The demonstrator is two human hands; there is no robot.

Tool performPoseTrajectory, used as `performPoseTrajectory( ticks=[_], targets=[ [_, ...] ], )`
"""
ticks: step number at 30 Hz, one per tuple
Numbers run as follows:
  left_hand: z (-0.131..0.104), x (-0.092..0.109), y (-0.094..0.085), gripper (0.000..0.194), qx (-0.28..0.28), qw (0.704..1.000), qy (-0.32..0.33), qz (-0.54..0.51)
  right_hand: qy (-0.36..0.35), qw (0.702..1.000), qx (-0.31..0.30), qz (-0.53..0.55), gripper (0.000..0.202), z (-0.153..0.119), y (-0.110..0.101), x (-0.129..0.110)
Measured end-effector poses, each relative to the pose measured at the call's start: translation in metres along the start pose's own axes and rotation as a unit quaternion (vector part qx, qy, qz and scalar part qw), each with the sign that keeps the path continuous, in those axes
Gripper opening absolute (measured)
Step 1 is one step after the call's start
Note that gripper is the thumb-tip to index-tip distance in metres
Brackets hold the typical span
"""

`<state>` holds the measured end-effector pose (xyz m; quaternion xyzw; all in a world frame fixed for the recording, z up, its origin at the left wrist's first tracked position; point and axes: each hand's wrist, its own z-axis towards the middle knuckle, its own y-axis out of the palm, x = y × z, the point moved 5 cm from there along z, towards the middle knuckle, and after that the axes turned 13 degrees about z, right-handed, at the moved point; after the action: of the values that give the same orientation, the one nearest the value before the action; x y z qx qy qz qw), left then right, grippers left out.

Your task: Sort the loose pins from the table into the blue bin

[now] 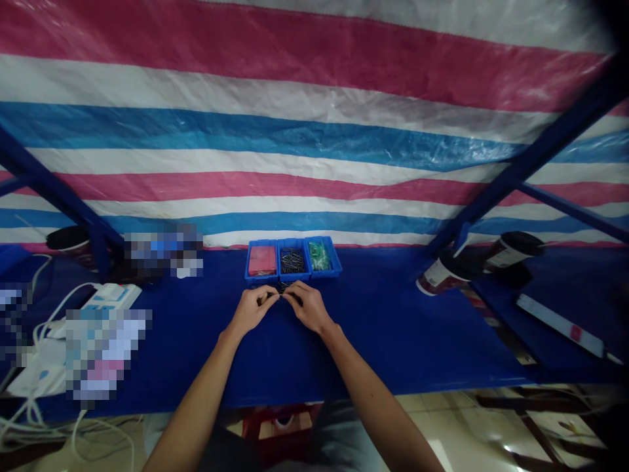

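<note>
Both hands meet over the blue table just in front of three small blue bins. My left hand (254, 307) is closed in a pinch, with a small dark item between its fingertips. My right hand (308, 305) pinches close beside it, and the fingertips nearly touch. What the right fingers grip is too small to name. Behind the hands, the left bin (247, 270) has flat pink pieces (262, 259), the middle bin holds many dark thin metal pieces (293, 260), and the right bin holds green-and-clear small pieces (320, 254).
A white power strip (112, 296) with tangled cables lies at the left. Paper cups (445, 272) stand at the right, near a phone-like white slab (560, 324). Blue frame posts (521, 154) rise on both sides, before a striped sheet (304, 137).
</note>
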<state>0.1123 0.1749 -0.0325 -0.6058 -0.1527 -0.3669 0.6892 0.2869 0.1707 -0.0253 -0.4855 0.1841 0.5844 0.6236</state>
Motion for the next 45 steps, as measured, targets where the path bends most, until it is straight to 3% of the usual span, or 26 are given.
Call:
performPoseTrajectory(
  ticks=[23,45],
  targets=[
    [0.001,0.001,-0.002,0.033,-0.006,1.0,0.0,-0.007,0.008,1.0,0.02,-0.008,0.016,0.001,-0.012,0.003],
    [0.001,-0.003,0.002,0.033,-0.005,1.0,0.003,-0.005,-0.026,0.999,0.016,0.013,0.018,-0.002,0.007,0.002]
  ],
)
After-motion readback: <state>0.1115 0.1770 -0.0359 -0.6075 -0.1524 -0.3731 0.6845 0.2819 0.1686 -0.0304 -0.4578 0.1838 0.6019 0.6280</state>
